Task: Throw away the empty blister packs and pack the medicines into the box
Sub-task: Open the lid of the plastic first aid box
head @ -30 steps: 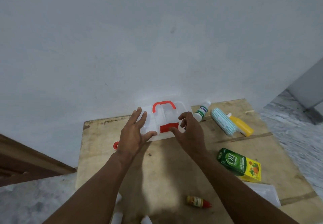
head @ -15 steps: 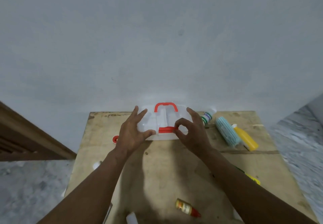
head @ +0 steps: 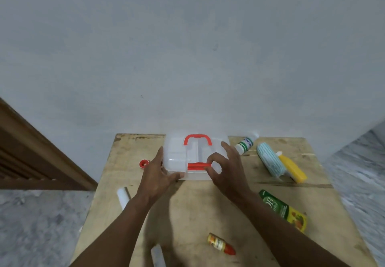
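The red latch (head: pixel 198 165) is now pinched by the right hand (head: pixel 227 175), thumb and forefinger, where it was only covered a second ago. The left hand (head: pixel 158 175) is pressed flat-fingered against the box (head: pixel 177 156) at its left corner. The box is seen translucent white, red-handled, lid down, at the far edge of the bench (head: pixel 208 204); opening is judged imminent.

Grey wall (head: pixel 187 48), worn wooden table (head: pixel 198 208), marbled floor (head: pixel 37 225).

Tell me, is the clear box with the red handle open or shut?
Shut. The lid lies flat on the box, and the right hand pinches the red latch at its front. Whether it is clicked, cannot tell.
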Demonstrator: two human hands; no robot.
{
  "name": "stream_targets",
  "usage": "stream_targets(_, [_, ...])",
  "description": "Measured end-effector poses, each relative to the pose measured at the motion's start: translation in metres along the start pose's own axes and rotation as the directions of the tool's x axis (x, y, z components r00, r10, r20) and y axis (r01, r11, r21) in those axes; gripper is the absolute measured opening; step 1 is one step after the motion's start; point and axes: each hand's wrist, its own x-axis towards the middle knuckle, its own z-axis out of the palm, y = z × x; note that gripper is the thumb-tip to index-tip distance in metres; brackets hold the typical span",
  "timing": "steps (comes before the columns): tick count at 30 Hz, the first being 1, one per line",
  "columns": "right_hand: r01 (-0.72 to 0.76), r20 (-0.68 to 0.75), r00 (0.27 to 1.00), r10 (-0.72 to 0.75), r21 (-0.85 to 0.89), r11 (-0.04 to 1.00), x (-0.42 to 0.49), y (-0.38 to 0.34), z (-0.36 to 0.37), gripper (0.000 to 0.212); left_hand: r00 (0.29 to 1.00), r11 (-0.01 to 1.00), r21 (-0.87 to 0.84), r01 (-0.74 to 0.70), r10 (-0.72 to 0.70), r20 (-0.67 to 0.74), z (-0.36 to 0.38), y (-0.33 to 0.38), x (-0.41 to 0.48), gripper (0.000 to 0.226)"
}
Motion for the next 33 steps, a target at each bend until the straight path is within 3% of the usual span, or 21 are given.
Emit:
stream_targets(6, [0.08,-0.118,0.99,-0.076,0.026,0.996,0.014,-0.021,-0.018,0.011,0.999,0.999,-0.023,0.036,-0.037,-0.035,0.003,-0.006,-0.004,0.076])
stream_targets(12, [0.184,-0.3,0.933,-0.199,-0.077,0.98,0.051,-0.037,-0.049,0.013,1.0,1.0,0.028,-0.013,0.014,-0.016,0.001,-0.006,0.005,0.082])
stream_targets(19, [0.024,-0.199,0.979,-0.047,-0.119,0.993,0.104,-0.052,-0.069,0.016,1.0,0.997,0.071,-0.012,0.012,-0.006,-0.005,-0.006,0.009,0.077])
stream_targets(33, [0.145,-0.077,0.984,-0.162,-0.194,0.97,0.137,-0.025,-0.056,0.04,0.994,0.998,0.016,0.058,-0.059,0.088,-0.008,-0.012,0.016,0.092])
